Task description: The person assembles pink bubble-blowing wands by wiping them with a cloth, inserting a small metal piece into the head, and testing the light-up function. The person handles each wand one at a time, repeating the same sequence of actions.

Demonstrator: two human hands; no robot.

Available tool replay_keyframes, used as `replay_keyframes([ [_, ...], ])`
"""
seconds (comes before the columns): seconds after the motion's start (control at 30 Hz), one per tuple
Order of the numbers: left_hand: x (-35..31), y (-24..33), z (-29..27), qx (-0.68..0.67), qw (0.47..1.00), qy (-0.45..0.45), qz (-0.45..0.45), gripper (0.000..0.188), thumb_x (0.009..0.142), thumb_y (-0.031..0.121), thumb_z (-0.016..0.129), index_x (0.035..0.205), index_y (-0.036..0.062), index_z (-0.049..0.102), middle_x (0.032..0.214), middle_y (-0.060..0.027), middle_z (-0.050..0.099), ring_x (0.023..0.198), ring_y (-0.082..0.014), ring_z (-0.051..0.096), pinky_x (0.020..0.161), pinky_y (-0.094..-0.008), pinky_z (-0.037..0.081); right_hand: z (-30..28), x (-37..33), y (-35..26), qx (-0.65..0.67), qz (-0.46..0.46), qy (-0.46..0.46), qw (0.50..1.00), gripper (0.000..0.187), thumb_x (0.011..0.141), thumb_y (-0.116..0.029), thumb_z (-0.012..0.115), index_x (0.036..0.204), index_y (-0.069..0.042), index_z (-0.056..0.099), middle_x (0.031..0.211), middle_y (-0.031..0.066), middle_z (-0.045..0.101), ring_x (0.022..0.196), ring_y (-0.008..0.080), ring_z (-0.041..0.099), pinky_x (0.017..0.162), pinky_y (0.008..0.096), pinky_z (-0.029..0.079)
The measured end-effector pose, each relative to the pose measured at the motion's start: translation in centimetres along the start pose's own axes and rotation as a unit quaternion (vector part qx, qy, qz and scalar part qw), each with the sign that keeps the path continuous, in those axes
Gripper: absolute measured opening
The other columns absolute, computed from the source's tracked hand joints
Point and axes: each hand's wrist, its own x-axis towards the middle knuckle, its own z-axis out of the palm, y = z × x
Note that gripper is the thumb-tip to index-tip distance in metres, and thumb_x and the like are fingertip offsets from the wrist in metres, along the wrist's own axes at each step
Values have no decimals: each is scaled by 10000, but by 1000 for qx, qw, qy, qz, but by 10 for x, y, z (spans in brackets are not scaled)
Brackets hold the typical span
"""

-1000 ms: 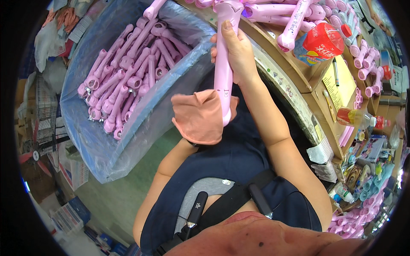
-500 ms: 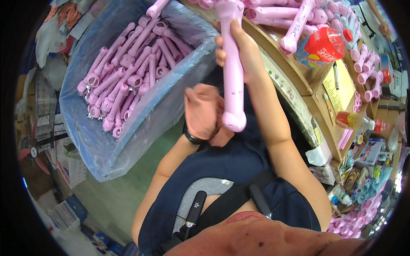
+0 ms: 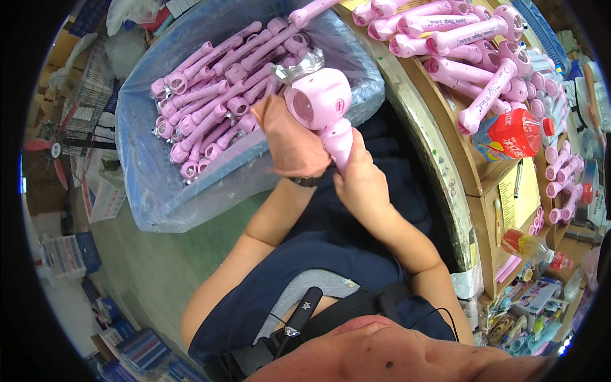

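My right hand [image 3: 364,188] is closed round the handle of a pink toy wand [image 3: 340,137]. The wand's round head is up, with a silver crown on top and a dark round window in its side. A salmon-coloured cloth [image 3: 289,143] covers my left hand, whose fingers are hidden beneath it. The cloth lies against the lower side of the wand's head. Just beyond my left hand stands a large bin lined with blue plastic [image 3: 184,213], where many similar pink wands [image 3: 216,118] lie heaped.
On the right, a curved workbench [image 3: 439,149] bears more pink wands [image 3: 468,38]. A red-labelled bottle [image 3: 512,135], a yellow paper [image 3: 525,191] with a pen and a second bottle [image 3: 525,245] rest there too. A fan [image 3: 56,150] stands at the far left.
The wand has been turned so its crowned head shows, and my right hand has come down nearer to me. My left hand has brought the cloth up against the head.
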Motion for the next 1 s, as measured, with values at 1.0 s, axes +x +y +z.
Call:
replay_keyframes([
  [1.0,13,-3,-28,440,743,-453,222,658,802,519,602,1346,155,530,1308,-12,599,1190,-197,521,1037,-407,299,-18,-20,47,187,-107,-68,974,666,804,-130,674,1373,-31,343,822,212,618,628,355,659,586,406,546],
])
